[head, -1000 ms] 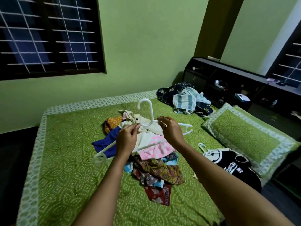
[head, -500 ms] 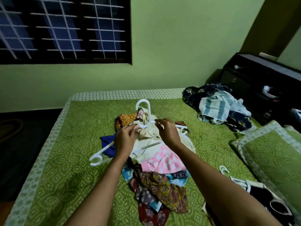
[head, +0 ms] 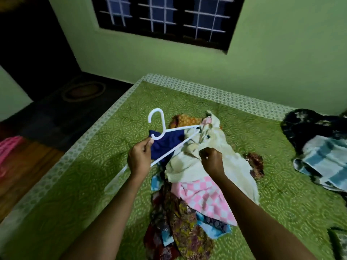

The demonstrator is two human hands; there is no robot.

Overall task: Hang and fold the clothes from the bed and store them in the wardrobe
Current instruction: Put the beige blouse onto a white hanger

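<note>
A white plastic hanger (head: 165,131) hangs over the clothes pile, hook pointing up and left. My left hand (head: 139,158) grips it near the base of the hook. Its right arm goes into the neck of a cream garment (head: 210,156), and my right hand (head: 211,160) pinches that garment's cloth just below. The garment lies on top of a heap with a pink checked cloth (head: 204,196), a dark blue piece (head: 167,145), an orange print (head: 185,120) and several dark patterned fabrics (head: 180,222). All of it sits on the green bedspread (head: 93,184).
A second heap with a blue-and-white striped cloth (head: 323,162) and a dark floral piece lies at the right edge of the bed. The bed's left edge drops to a dark floor with a round mat (head: 84,91). A barred window (head: 163,17) is in the green wall.
The view has swung left, so the pillow and headboard shelf are gone. The hanger has tilted and its right arm now sits in the cream garment; my right hand moved from the hanger to the cloth.
</note>
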